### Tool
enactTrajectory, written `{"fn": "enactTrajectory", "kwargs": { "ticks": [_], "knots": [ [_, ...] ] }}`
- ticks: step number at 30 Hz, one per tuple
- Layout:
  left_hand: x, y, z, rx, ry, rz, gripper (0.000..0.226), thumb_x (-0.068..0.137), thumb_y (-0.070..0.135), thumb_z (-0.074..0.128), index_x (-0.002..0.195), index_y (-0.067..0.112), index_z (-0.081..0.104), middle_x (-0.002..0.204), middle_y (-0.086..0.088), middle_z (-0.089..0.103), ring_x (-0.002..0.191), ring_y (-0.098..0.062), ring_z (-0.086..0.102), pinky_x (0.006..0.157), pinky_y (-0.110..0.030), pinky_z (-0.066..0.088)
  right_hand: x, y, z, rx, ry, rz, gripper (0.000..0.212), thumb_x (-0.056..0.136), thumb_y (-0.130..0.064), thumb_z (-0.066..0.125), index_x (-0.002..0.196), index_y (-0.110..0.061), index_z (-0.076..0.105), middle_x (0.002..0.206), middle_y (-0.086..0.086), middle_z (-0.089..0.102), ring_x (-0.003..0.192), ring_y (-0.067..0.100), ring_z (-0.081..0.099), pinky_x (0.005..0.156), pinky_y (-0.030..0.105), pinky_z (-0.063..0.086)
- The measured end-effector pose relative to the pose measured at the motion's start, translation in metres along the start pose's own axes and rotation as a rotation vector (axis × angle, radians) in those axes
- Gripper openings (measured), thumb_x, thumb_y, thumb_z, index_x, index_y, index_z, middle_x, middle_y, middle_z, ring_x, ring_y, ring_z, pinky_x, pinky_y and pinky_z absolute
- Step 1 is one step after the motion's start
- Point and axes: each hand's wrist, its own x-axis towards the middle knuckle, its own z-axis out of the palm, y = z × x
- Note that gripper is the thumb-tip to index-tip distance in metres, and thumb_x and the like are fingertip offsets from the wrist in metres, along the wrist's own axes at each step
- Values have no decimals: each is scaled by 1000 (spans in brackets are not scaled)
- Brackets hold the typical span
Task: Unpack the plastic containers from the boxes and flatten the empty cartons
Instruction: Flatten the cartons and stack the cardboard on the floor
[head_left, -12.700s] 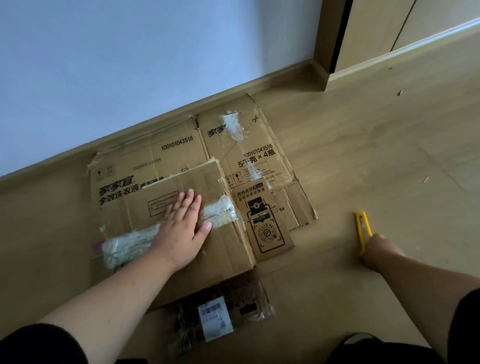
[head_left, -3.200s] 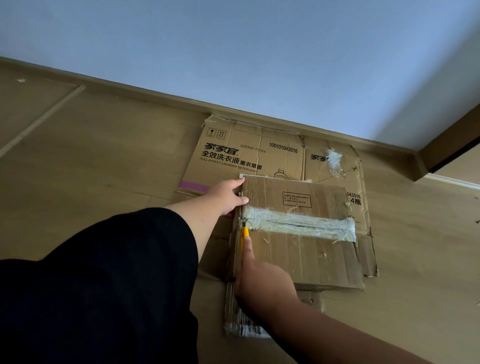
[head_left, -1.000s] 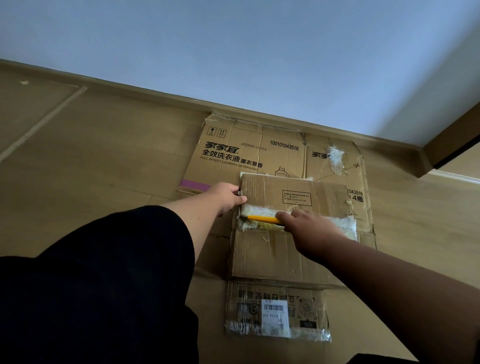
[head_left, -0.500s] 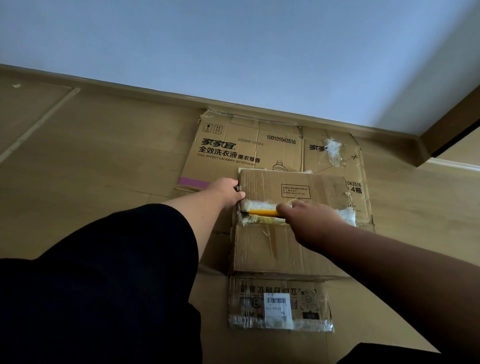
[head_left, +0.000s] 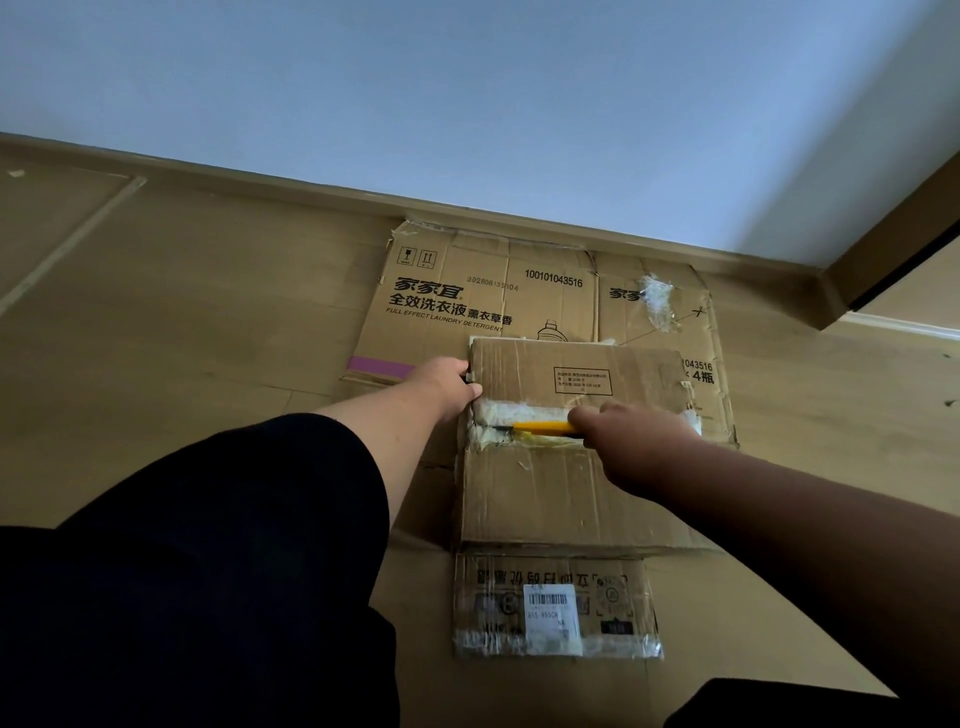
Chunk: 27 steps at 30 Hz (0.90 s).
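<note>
The wooden floor (head_left: 182, 338) carried a flattened detergent carton (head_left: 467, 301) against the baseboard. On it lay a smaller taped carton (head_left: 561, 493), flat. The left hand (head_left: 447, 382) gripped that carton's left edge. The right hand (head_left: 639, 441) was curled round a yellow utility knife (head_left: 540, 427), its blade in the tape seam (head_left: 514, 413) near the left edge.

A pale blue-grey wall (head_left: 467, 93) meets a light wood-look floor (head_left: 182, 312) along a tan skirting board (head_left: 260, 179). At right stands a wooden door frame (head_left: 883, 260). The light is dim.
</note>
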Motion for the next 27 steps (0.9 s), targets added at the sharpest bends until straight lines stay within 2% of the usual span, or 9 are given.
{"fn": "enactTrajectory", "kwargs": {
  "ticks": [10, 14, 15, 17, 19, 23, 27],
  "knots": [
    [-1, 1, 1, 3, -2, -2, 57, 98, 34, 57, 150, 19, 39, 151, -6, 45, 136, -29, 44, 111, -40, 38, -6, 20, 2, -48, 1, -15, 40, 95, -15, 52, 132, -28, 42, 103, 0, 60, 80, 17, 59, 69, 33, 58],
    [-2, 6, 3, 41, 11, 58, 47, 99, 26, 54, 144, 15, 45, 147, -9, 48, 132, -29, 47, 105, -39, 41, -15, 34, 3, -73, 0, 3, 41, 95, -18, 54, 134, -28, 42, 102, 0, 60, 80, 15, 58, 67, 27, 54],
    [-5, 7, 5, 72, 33, 110, 47, 99, 21, 52, 145, 13, 42, 152, -10, 42, 136, -29, 42, 109, -41, 38, -16, 35, 3, -74, 3, 3, 41, 95, -18, 54, 133, -28, 42, 102, -1, 60, 80, 15, 57, 67, 28, 54],
    [-13, 8, 12, 199, 108, 268, 59, 100, 15, 46, 154, 16, 23, 164, -4, 14, 150, -26, 16, 120, -45, 20, -18, 36, 3, -70, 10, 9, 41, 95, -18, 54, 133, -28, 43, 102, -1, 60, 81, 15, 57, 69, 30, 56],
    [-20, 7, 18, 348, 127, 425, 61, 103, 25, 38, 157, 21, 10, 165, 5, -1, 152, -20, -3, 121, -45, 6, -18, 38, 3, -64, 9, 12, 41, 95, -17, 54, 133, -29, 43, 102, 0, 60, 82, 16, 58, 70, 32, 56],
    [-19, 4, 25, 499, 25, 447, 75, 99, 57, 34, 157, 22, 3, 164, 7, -10, 150, -19, -14, 122, -47, 5, -17, 40, 4, -75, 15, 6, 41, 94, -16, 53, 132, -29, 43, 104, 1, 61, 85, 19, 60, 71, 35, 57],
    [-17, 2, 22, 512, -15, 445, 86, 93, 66, 39, 157, 25, 0, 163, 8, -14, 149, -19, -17, 122, -52, 8, -19, 42, 4, -84, 24, -2, 42, 95, -18, 54, 134, -27, 42, 107, 2, 61, 83, 17, 56, 69, 30, 54]
  ]
}}
